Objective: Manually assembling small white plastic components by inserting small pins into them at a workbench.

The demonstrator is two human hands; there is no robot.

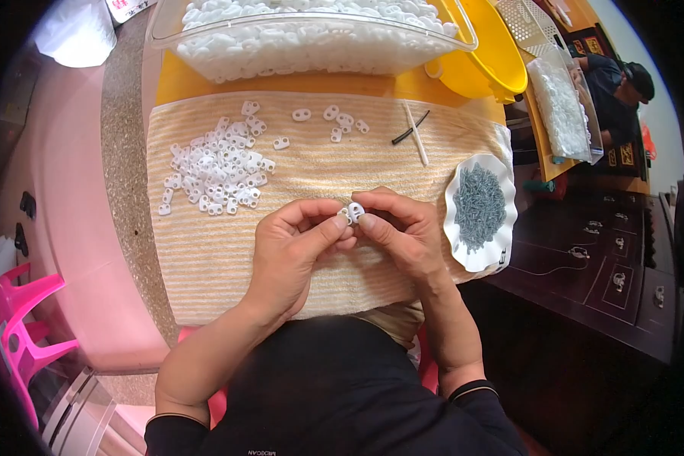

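Note:
Over the near middle of a striped cloth, my left hand and my right hand meet fingertip to fingertip. Between them is a small white plastic piece with holes, pinched by thumb and fingers of both hands. Whether it is one piece or two pressed together, I cannot tell. To the left lies a loose pile of similar white two-holed pieces. Several more white pieces are scattered beyond my hands. At the right, a white wavy-rimmed dish holds many small grey-blue slender pieces.
A clear bin full of white pieces stands at the far edge, beside a yellow basin. A white stick crosses a black one on the cloth. A person works at the far right. Pink stool at left.

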